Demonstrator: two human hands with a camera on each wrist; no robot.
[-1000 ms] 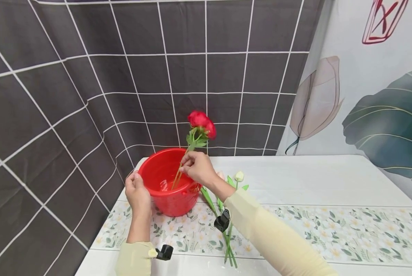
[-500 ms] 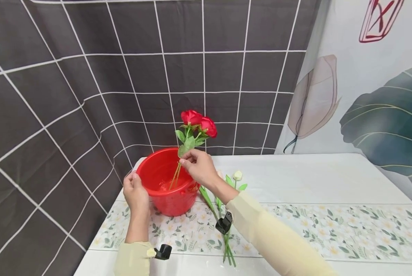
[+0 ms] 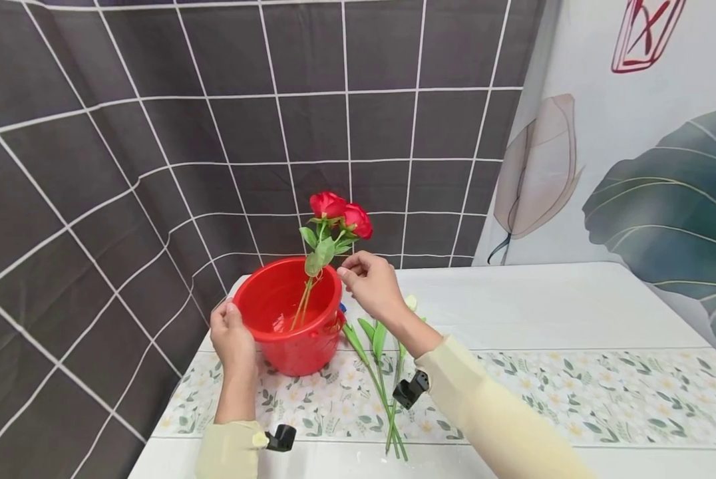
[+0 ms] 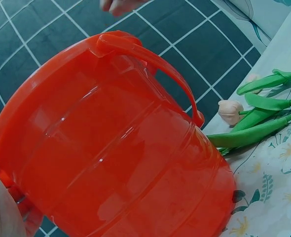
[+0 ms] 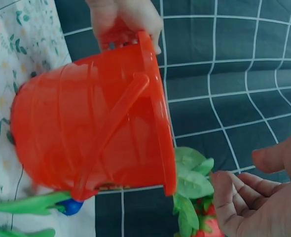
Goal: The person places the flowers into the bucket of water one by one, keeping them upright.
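A red plastic bucket [image 3: 301,356] stands upright at the left of the table, its handle [image 4: 160,61] hanging down the side. My left hand [image 3: 236,342] grips the bucket's left rim, as the right wrist view also shows. Two red roses, one rose [image 3: 328,205] beside another rose [image 3: 358,221], lean in the bucket with stems inside and blooms above the far right rim. My right hand [image 3: 377,286] is just right of the rim, apart from the stems, its fingers loosely bent around nothing. In the right wrist view, rose leaves [image 5: 192,180] show near its fingertips.
Right of the bucket lie several tulips with crossed green stems [image 3: 392,426]. One pale bud [image 4: 231,112] and one blue bud [image 5: 70,207] show. The white table [image 3: 514,306] has a floral band. A dark grid-patterned cloth [image 3: 388,126] hangs behind and at the left.
My right hand has let go of the roses and moved right, away from the stems. The roses now lean in the bucket. My left hand keeps its hold on the rim.
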